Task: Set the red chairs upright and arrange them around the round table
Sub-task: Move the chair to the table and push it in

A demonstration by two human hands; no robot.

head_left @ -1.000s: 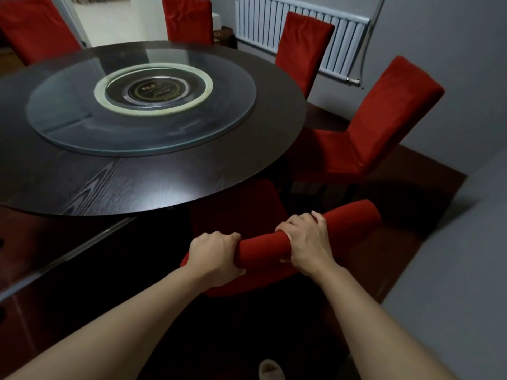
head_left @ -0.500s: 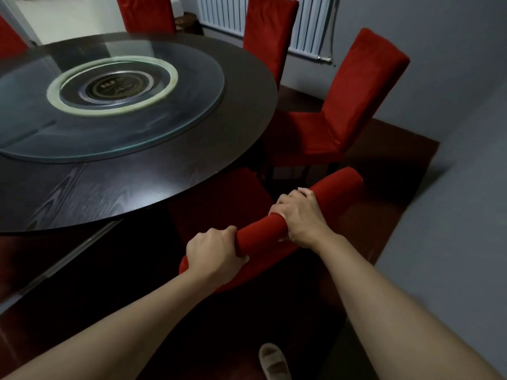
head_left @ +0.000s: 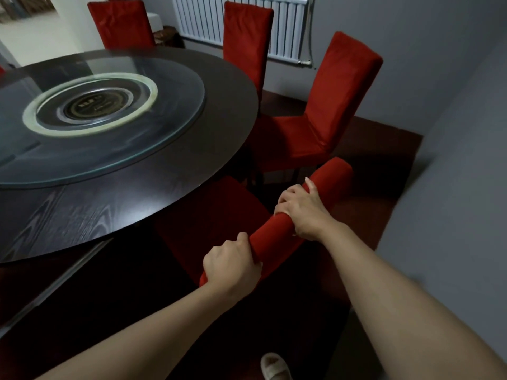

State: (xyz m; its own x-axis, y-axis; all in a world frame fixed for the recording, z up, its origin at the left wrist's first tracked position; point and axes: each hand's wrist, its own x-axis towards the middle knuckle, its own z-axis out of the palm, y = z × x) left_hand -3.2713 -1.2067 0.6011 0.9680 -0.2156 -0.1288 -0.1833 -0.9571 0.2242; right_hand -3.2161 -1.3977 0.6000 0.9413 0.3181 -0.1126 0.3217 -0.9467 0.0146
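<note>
**A:** Room?

**B:** Dark round table, wood grain, with a glass turntable centred on it. Dark red-brown floor. Grey wall on the right, white radiator on the far wall.

**A:** Hands?

**B:** Both are curled round the padded top rail of the near red chair. Left hand grips the near end, right hand the middle. Far end of the rail is free.

**A:** Chair position?

**B:** Upright, its seat part-way under the table edge, just beside the next chair.

**A:** Other chairs?

**B:** Three upright at the far-right rim: corner chair with its seat tucked in, middle chair by the radiator, far chair behind the table.

**A:** Containers?

**B:** Can't make any out. One pale slipper at the bottom edge.
</note>
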